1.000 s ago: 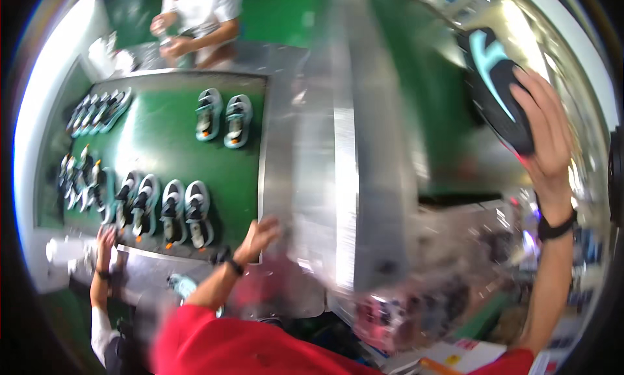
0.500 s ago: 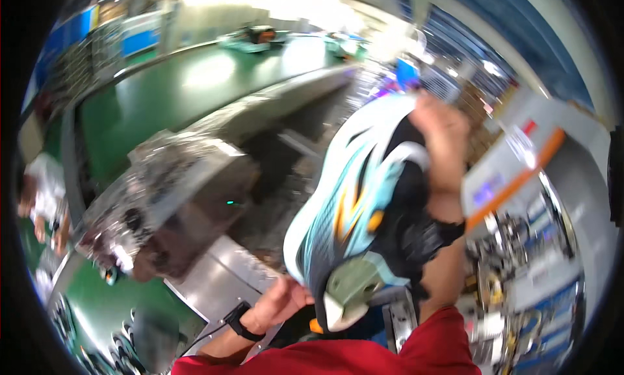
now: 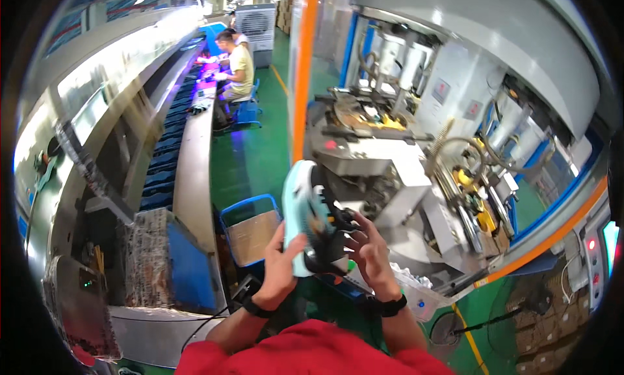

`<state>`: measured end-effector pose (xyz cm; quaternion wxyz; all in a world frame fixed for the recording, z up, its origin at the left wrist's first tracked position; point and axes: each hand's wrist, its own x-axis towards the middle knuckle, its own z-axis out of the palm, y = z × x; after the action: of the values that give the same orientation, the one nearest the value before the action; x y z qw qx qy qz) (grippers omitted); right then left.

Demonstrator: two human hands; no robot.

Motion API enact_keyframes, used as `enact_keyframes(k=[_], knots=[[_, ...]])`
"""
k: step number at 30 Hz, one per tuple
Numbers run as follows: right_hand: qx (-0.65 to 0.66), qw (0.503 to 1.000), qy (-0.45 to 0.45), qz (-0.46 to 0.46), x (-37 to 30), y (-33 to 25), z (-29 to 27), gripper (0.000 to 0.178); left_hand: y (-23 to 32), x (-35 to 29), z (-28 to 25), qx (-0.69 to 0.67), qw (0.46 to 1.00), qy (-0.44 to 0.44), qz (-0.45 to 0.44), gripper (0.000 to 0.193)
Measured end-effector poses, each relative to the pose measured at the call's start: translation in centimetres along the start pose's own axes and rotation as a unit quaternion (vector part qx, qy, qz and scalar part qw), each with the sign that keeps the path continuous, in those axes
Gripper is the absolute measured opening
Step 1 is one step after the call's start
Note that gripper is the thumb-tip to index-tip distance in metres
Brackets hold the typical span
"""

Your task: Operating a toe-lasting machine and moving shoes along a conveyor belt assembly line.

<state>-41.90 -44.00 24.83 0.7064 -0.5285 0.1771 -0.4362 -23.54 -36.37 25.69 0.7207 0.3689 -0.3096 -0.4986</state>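
Note:
A sneaker (image 3: 300, 214) in light blue and white, with black about its opening, is held upright in front of me, toe end up. My left hand (image 3: 282, 266) grips its lower left side, thumb across the light blue upper. On the shoe's right, my right hand (image 3: 373, 256) has its fingers spread and bent. Their tips are beside the black part; whether they touch it I cannot tell. The far side of the shoe is hidden.
A machine with metal clamps (image 3: 390, 160) fills the right behind an orange-edged frame (image 3: 303, 76). Left of me runs a conveyor (image 3: 170, 141) with dark trays. A blue-framed cart (image 3: 250, 235) stands beyond my left hand. Farther off, a person (image 3: 239, 72) sits at the line.
My view has swung right, from the green conveyor to the machine. The sneaker is lower and farther from the camera. My right hand has left its upper end and is now beside its black part.

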Motion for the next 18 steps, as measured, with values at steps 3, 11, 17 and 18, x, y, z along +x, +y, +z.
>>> enact_keyframes(k=[3,11,17,18], knots=[[-0.023,0.978,0.208,0.006,-2.7,0.1,-5.1,0.088,-5.9,1.2,7.4,0.192,0.979,-0.062,0.021,0.067],[-0.035,0.849,0.523,-0.071,-12.2,-3.9,-22.3,0.05,-20.1,10.8,18.6,0.223,0.91,-0.293,-0.19,0.069],[-0.114,0.77,0.608,-0.155,-15.7,-8.4,-25.2,0.059,-30.7,20.8,28.3,0.37,0.885,-0.254,-0.123,0.067],[-0.142,0.756,0.612,-0.185,-16.3,-8.5,-25.6,0.059,-33.4,22.8,28.8,0.46,0.857,-0.22,-0.07,0.06]])
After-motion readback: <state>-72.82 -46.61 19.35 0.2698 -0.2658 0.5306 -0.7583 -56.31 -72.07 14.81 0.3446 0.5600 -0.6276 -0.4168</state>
